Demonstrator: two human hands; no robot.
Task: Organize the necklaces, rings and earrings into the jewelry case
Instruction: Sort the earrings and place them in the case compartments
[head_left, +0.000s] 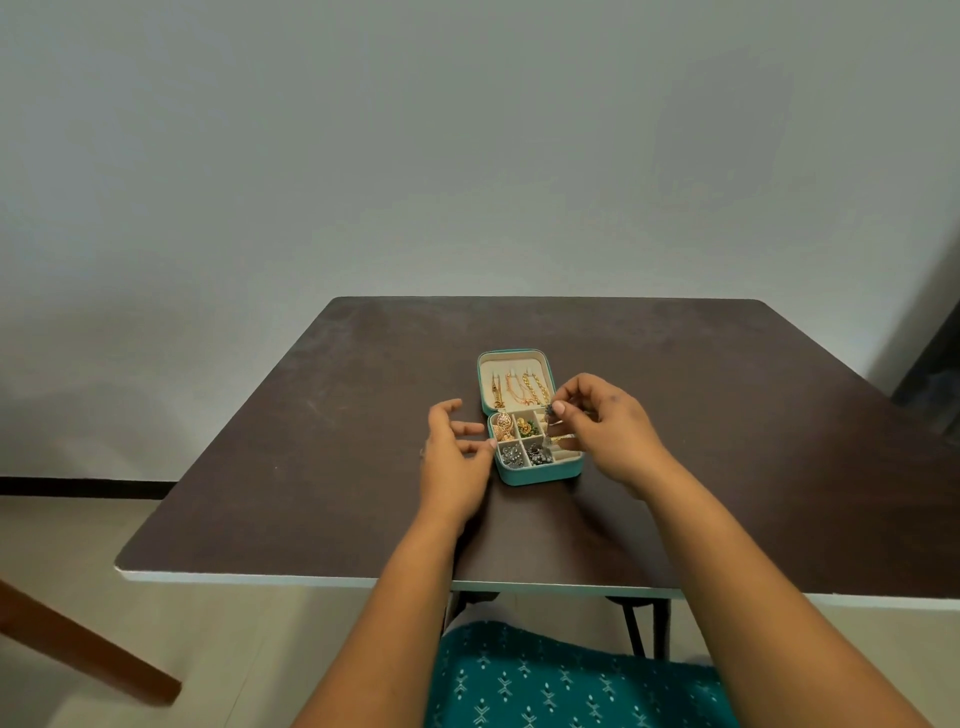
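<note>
Pinching earring (548, 410) in right hand (605, 426), above jewelry case (540, 473)

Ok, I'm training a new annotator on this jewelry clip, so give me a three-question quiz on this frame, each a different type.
1. True or false: the jewelry case lies open on the table.
2. Which hand pinches a small dark piece of jewelry? A) left hand B) right hand C) neither
3. Fill in: the gold chains hang in the case's ____.

Key: 1. true. 2. B; the right hand pinches it over the compartments, while the left hand rests beside the case with relaxed fingers. 3. lid.
</note>
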